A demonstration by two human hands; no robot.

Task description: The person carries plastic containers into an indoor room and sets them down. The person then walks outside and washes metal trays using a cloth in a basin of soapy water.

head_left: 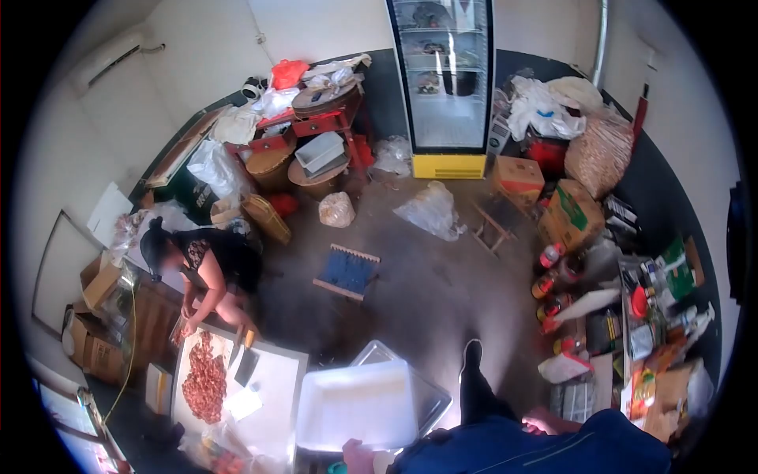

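Note:
My left hand (359,457) is at the bottom edge of the view, over the near rim of a white plastic tub (357,404). Its fingers are too unclear to show whether they grip the rim. A bit of teal shows beside this hand. My right hand (543,421) hangs by my blue jacket, partly behind it, its fingers blurred. The tub overlaps a metal tray (433,395). Left of the tub stands a pale table (278,379) bearing a heap of reddish-brown pieces (204,379), a cleaver (247,365) and a white sheet (243,404).
Another person (207,265) sits bent over the table's far left corner, hands at its edge. A low blue-topped stool (347,272), a clear plastic bag (433,212) and a wooden stool (496,225) are on the floor. Bottles (545,284) and boxes line the right; a glass-door fridge (446,95) stands behind.

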